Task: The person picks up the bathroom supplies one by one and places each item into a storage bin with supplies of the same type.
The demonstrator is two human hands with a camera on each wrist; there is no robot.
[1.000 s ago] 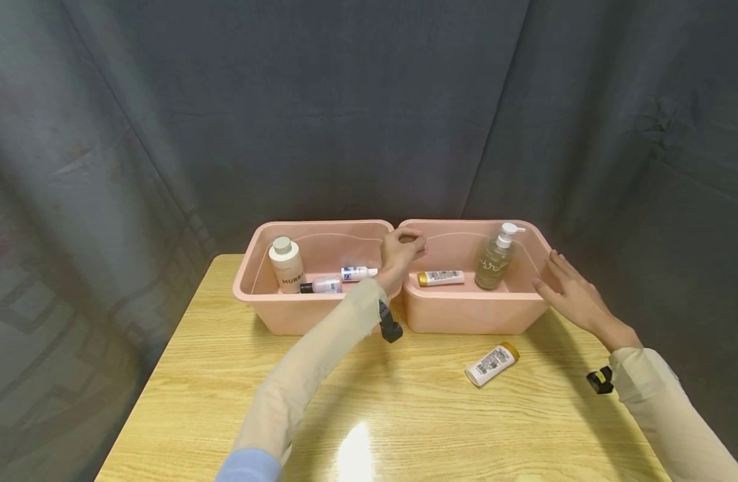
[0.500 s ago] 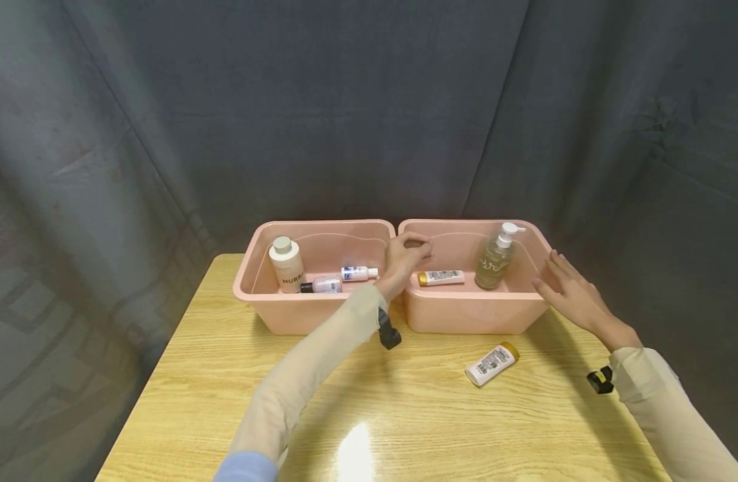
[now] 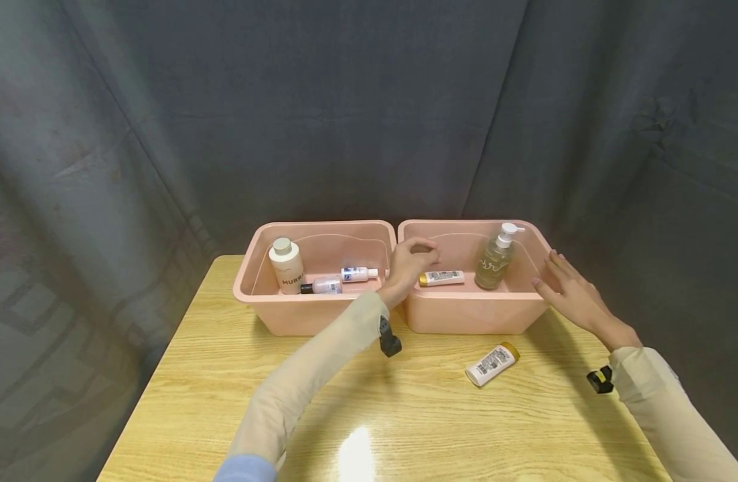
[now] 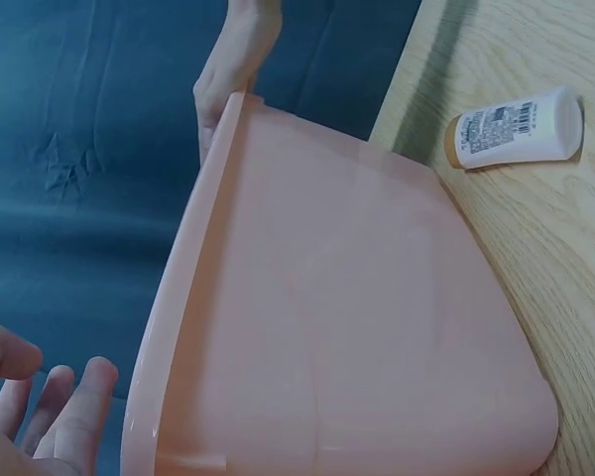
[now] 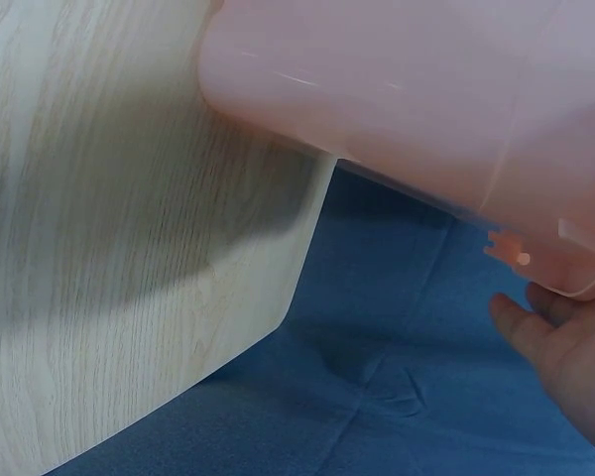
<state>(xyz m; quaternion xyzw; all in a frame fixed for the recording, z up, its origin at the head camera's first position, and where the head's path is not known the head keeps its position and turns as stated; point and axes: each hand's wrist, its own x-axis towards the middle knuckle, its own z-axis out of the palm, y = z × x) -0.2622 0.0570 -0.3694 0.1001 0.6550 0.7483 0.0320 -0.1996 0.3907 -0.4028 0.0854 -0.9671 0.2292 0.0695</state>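
Observation:
My left hand (image 3: 405,269) hovers over the near left corner of the right pink bin (image 3: 473,314), thumb and fingers loosely bent. In the left wrist view, nothing lies between the fingers (image 4: 74,421). My right hand (image 3: 574,294), fingers straight, rests against that bin's right rim. Inside the bin lie a small white bottle with a gold cap (image 3: 441,278) and a standing pump bottle (image 3: 493,264) of greenish liquid, its pump white. Another white bottle with a gold cap (image 3: 491,365) lies on the table in front.
Beside it on the left is a second pink bin (image 3: 309,318). It holds an upright white bottle (image 3: 286,266), a pink bottle with a black cap (image 3: 322,286) and a small white-and-blue bottle (image 3: 358,274). A grey curtain (image 3: 357,114) hangs behind the wooden table (image 3: 224,375).
My left hand has shifted a little to the right and slightly down, further over the right bin. The right hand and the bottles stay where they were.

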